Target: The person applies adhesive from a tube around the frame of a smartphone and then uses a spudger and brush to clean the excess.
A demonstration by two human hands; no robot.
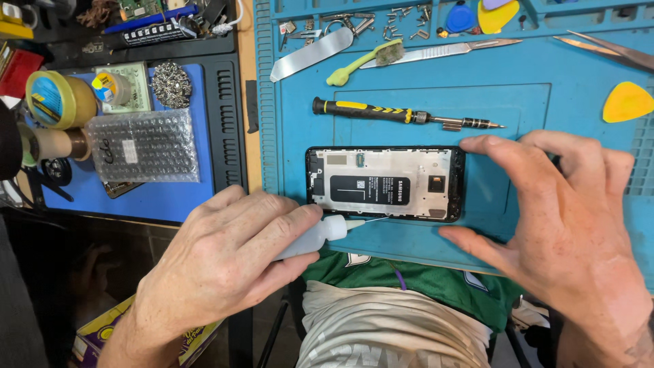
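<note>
A small white squeeze bottle (315, 236) is clamped in the left hand (225, 262), held almost level so that its fine needle tip (371, 221) is brought against the near long edge of the opened phone (385, 184), probably so that liquid can be laid along the seam rather than over the parts inside. The phone is laid flat, back cover off, on the blue work mat (422, 95), just past the near edge of the bench and above the person's lap. The right hand (569, 225) is spread around the phone's right end, index finger at the far corner and thumb at the near side; nothing is gripped in it, and the phone seems merely steadied so that it does not slide under the needle. Just beyond the phone a black-and-yellow precision screwdriver (381, 112) is left parallel to it, within easy reach. Farther off, a metal spatula (312, 54), a green brush (364, 60) and a scalpel (443, 50) are set side by side, with loose screws kept in the mat's far compartments. A yellow pick (627, 102) lies to the right.
</note>
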